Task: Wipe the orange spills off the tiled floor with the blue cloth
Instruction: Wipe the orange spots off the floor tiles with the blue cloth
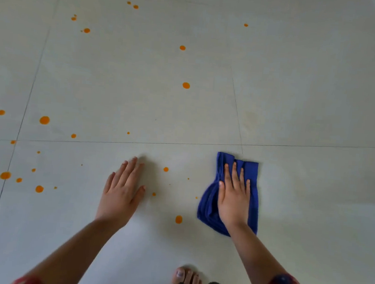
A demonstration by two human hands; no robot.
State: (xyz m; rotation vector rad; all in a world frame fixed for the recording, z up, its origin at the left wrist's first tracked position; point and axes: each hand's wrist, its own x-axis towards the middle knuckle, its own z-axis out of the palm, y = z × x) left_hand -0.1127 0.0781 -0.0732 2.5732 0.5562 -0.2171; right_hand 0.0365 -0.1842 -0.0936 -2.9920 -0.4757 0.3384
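Pressing down flat is what is needed now: the blue cloth (208, 210) is held against the tiled floor (319, 107) under the right grip (233, 199), whose fingers (234, 174) are laid out straight, and it should be slid left over the near orange spots (178, 219) so that they are soaked up, not smeared. The left grip (119, 194) is spread flat on the floor, released, with nothing held. One cloth, two grips and one bare foot (186, 276) can be counted, and over twenty orange spots, most of them left of the cloth.
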